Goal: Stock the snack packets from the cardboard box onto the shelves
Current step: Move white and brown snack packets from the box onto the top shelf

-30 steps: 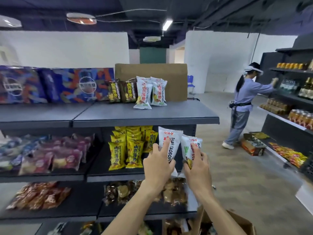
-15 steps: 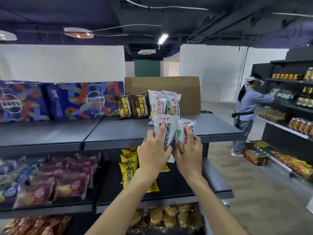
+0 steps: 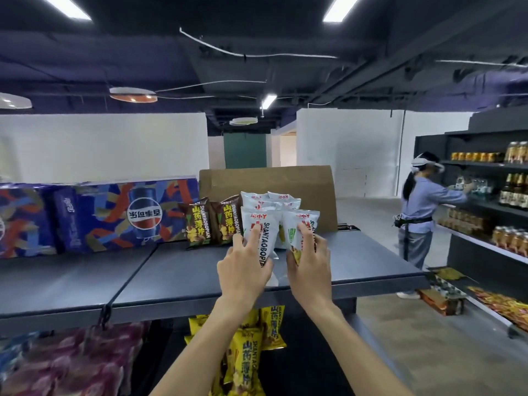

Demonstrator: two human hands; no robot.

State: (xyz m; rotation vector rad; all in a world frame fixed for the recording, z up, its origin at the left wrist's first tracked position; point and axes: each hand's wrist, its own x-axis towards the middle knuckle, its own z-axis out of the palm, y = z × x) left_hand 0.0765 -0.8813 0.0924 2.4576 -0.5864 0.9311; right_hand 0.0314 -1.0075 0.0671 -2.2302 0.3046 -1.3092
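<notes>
Head view: both hands' fingers clamp white snack packets above top shelf.

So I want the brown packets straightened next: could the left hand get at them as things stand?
Probably not yet: the left hand grips a white packet, so that grip is taken. Otherwise the way looks free; the brown packets stand just left of it on the top shelf, nothing between.

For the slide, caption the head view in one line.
Each hand, left hand and right hand, holds a white snack packet upright over the top shelf.
</notes>
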